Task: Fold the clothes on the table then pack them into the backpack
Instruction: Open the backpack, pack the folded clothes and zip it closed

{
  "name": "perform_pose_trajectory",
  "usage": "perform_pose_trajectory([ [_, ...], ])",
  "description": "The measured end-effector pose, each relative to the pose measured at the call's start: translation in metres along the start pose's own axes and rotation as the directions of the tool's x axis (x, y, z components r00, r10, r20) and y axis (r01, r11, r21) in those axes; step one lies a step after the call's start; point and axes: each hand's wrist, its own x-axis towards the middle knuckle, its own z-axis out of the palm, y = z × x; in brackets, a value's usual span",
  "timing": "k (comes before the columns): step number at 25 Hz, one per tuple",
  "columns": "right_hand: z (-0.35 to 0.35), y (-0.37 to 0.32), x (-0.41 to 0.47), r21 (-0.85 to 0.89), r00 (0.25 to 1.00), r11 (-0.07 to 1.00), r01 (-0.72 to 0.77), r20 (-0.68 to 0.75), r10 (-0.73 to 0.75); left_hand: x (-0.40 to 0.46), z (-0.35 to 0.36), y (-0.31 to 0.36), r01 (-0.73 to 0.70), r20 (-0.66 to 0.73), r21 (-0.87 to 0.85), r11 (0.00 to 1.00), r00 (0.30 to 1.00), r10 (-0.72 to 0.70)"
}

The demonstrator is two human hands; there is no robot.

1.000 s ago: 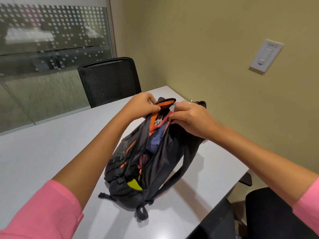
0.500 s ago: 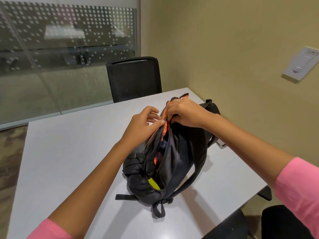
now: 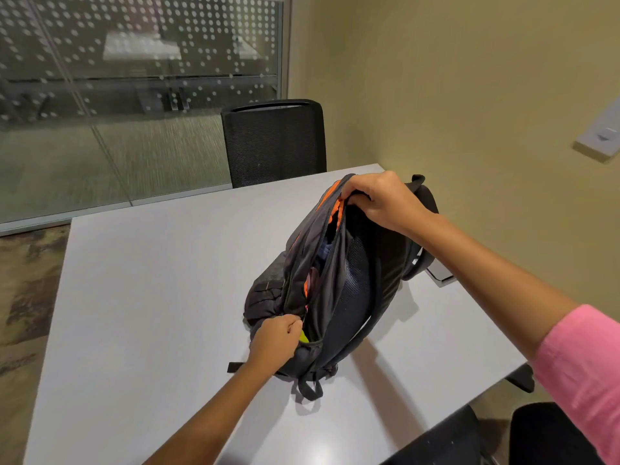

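A grey table point(image 3: 151, 297) stands beside a glass wall point(image 3: 134, 95), a black chair point(image 3: 273, 142) behind it. The right hand point(image 3: 385, 199) grips the backpack point(image 3: 339, 283) top; the left hand point(image 3: 276, 338) pinches its zipper.

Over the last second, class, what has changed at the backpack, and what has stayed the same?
The left hand left the top of the backpack and came down its opening toward the person; it now pinches the near end of the zip line. The right hand kept its grip on the top edge. The backpack still lies on the table, not fully zipped, with clothes showing inside.
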Motion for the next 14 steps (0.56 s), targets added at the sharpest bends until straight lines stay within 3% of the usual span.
perform_pose_trajectory([
  [3,-0.001,-0.001,-0.001,0.018,1.0,1.0,-0.018,0.0,0.018,0.009,0.016,0.015,0.177,-0.094,-0.05,0.983,0.979,-0.181],
  [5,-0.002,-0.001,-0.004,0.026,0.999,0.999,-0.035,-0.004,0.035,0.015,0.018,0.022,0.211,-0.163,-0.062,0.976,0.962,-0.218],
  [9,0.0,-0.003,-0.008,0.066,0.997,0.996,-0.058,-0.037,0.061,0.021,0.018,0.021,0.17,-0.234,-0.079,0.982,0.955,-0.184],
  [14,0.003,-0.003,-0.01,0.061,0.997,0.996,-0.07,-0.036,0.072,0.016,0.023,0.016,0.115,-0.189,-0.162,0.98,0.971,-0.145],
])
